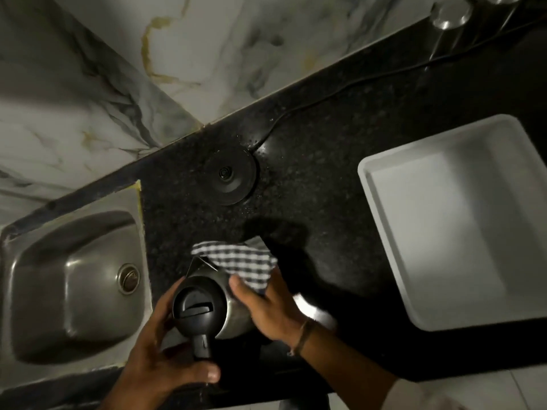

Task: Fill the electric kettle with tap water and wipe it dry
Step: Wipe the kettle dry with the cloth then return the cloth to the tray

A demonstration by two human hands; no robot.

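Note:
A steel electric kettle (pixel 233 316) with a black lid (pixel 197 306) stands near the front edge of the black counter, its lid closed. My left hand (pixel 165 365) grips the black handle at the near side. My right hand (pixel 266 309) presses a black-and-white checked cloth (pixel 239 258) against the kettle's right and far side, over the spout. The round black kettle base (pixel 229 176) lies bare on the counter farther back.
A steel sink (pixel 71 288) with a drain sits at the left. A white rectangular tray (pixel 461 220) stands at the right. The base's black cord (pixel 340 90) runs back right toward steel canisters (pixel 450 13). Marble wall tiles rise behind the counter.

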